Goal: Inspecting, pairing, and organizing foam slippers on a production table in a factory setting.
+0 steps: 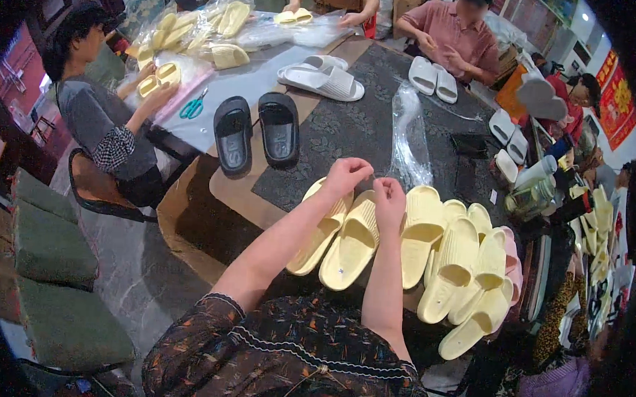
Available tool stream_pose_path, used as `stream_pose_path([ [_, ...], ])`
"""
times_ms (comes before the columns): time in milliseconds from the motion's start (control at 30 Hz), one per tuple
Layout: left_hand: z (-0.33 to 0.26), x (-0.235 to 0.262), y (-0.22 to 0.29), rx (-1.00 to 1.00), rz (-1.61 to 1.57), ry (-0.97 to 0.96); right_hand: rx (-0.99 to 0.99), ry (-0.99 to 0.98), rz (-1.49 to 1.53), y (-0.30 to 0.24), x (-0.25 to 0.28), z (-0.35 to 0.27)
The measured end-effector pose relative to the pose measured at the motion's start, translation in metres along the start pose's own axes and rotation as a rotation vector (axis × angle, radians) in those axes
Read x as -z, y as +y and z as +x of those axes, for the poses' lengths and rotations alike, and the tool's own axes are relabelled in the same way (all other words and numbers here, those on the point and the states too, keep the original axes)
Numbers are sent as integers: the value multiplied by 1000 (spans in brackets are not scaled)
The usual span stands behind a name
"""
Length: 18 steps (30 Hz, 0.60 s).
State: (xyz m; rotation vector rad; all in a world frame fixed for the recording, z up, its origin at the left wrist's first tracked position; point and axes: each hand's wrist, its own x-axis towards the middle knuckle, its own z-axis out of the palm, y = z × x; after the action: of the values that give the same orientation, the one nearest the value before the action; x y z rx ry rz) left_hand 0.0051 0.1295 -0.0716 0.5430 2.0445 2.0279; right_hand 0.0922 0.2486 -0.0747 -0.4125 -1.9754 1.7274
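My left hand (pixel 349 175) and my right hand (pixel 389 201) are close together over the table's near edge. Both have thumb and fingers pinched; whatever lies between them is too small to make out. Below them, a pale yellow slide slipper (pixel 316 235) is partly covered by my left forearm. Its neighbour, a second yellow slipper (pixel 351 246), lies under my right hand with its heel toward me. Just right of my right wrist sits another yellow slipper (pixel 421 235), beside an overlapping pile of yellow slippers (pixel 457 258).
A black slipper pair (pixel 278 129) stands left on the dark patterned tabletop (pixel 320 156). Clear plastic bags (pixel 412 128) lie ahead. White slippers (pixel 330 82) are farther off. Teal scissors (pixel 193 106) lie near a seated person (pixel 109 104). Other people handle slippers across the table.
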Motion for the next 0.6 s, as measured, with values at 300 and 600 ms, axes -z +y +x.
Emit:
stream_pose_path([
  [300,1,0,-1,-86,-40,6,43,22,65,-2,0,0],
  [600,-1,5,6,-22,7,-48,68,25,96,6,-1,2],
])
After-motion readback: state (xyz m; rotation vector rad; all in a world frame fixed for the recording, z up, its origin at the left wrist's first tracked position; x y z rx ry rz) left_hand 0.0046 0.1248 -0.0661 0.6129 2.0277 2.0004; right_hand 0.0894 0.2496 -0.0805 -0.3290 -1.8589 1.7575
